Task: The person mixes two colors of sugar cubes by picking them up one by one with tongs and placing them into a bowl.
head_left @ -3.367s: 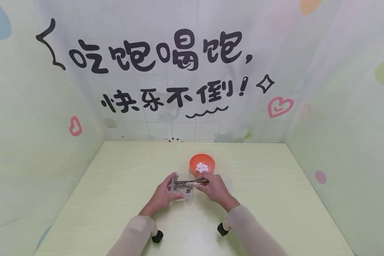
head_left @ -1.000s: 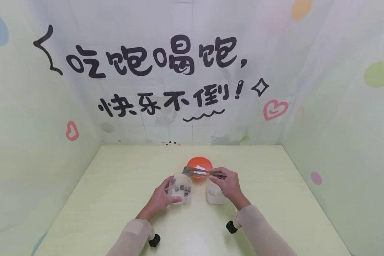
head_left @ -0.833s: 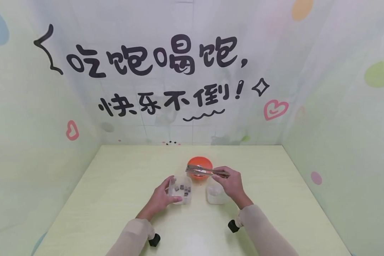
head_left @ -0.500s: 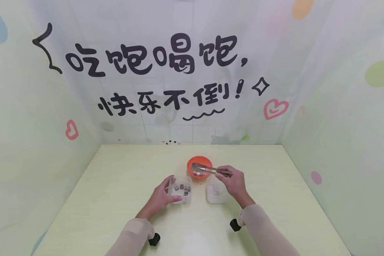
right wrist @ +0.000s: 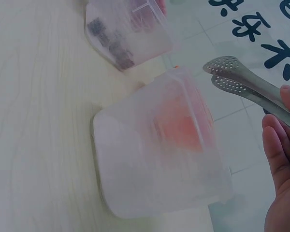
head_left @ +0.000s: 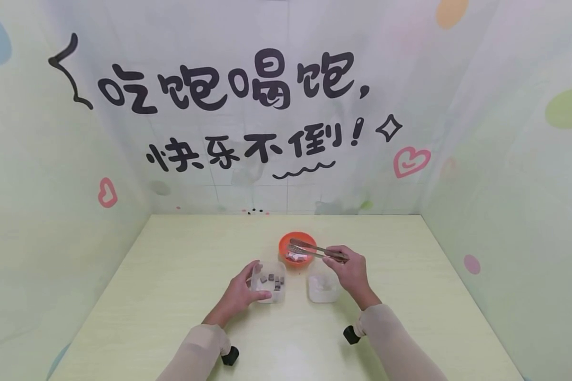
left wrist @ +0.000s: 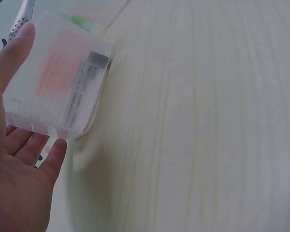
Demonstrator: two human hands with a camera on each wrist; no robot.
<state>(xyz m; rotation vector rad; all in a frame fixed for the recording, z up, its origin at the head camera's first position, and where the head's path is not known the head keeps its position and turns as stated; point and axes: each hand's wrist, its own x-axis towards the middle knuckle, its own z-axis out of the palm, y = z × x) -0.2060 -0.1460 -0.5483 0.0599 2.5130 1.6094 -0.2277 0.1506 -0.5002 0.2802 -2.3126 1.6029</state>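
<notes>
Near the frame's lower middle, the left hand (head_left: 240,293) steadies a clear container (head_left: 269,286) of dark cubes, fingers curled round its wall. The right hand (head_left: 351,272) pinches metal tongs (head_left: 310,248) — tips over the orange bowl (head_left: 286,244), slightly apart and seemingly empty. A second clear container (head_left: 320,290) stands just right. This looks like the picking step — next, the tips would need to close on one cube.

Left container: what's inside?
The left container, steadied by the left hand, holds several small dark cubes on its floor. The frosted walls blur the wrist views, so cubes near the wall under the fingers may be hidden.
</notes>
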